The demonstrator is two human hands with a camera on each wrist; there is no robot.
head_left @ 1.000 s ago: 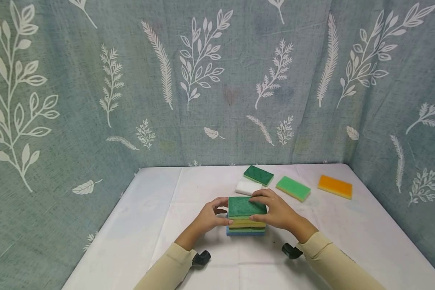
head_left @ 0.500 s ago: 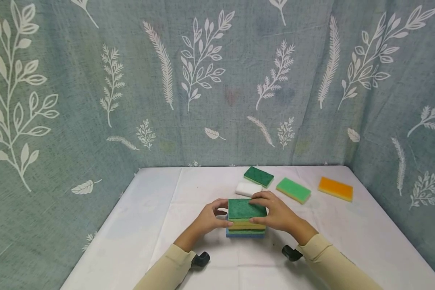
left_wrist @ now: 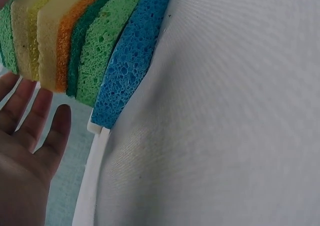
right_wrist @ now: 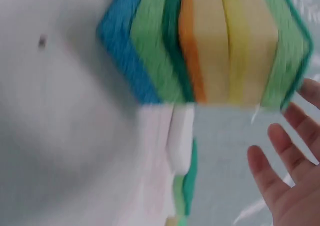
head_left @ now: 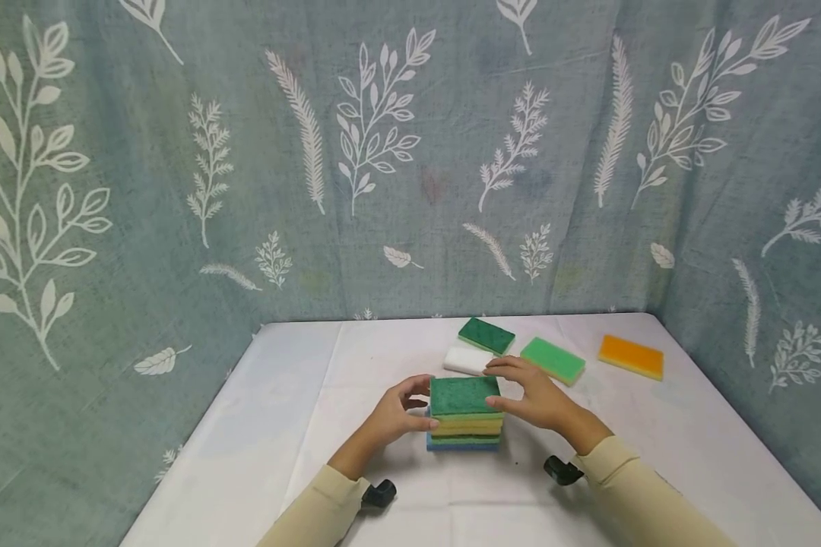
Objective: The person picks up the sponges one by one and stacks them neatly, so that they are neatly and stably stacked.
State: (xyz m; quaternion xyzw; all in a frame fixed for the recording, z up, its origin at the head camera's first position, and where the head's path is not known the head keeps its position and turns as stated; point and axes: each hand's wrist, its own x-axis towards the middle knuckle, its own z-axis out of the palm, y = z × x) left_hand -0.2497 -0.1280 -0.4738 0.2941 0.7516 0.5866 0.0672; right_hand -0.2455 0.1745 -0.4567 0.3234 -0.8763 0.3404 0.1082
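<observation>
A neat stack of sponges (head_left: 465, 396) stands on the white-covered table, with a blue sponge (left_wrist: 130, 60) at the bottom and a dark green scouring face on top. Green, orange, cream and yellow layers lie between. My left hand (head_left: 398, 414) holds the stack's left side, thumb at the front and fingers toward the back. My right hand (head_left: 537, 396) is spread at the right side, thumb by the top sponge's right edge and the other fingers beyond its back corner. In the right wrist view, the right fingers (right_wrist: 287, 146) are extended beside the stack's upper layers.
Behind the stack lie a white block (head_left: 467, 360), a dark green sponge (head_left: 486, 335), a light green sponge (head_left: 553, 360) and, farther right, an orange sponge (head_left: 631, 356). A leaf-patterned grey-green cloth (head_left: 383, 251) rises at the table's back and sides.
My right hand has let go of the stack and shifted a little to the right, its fingers spreading. My left hand and the stack stay in place.
</observation>
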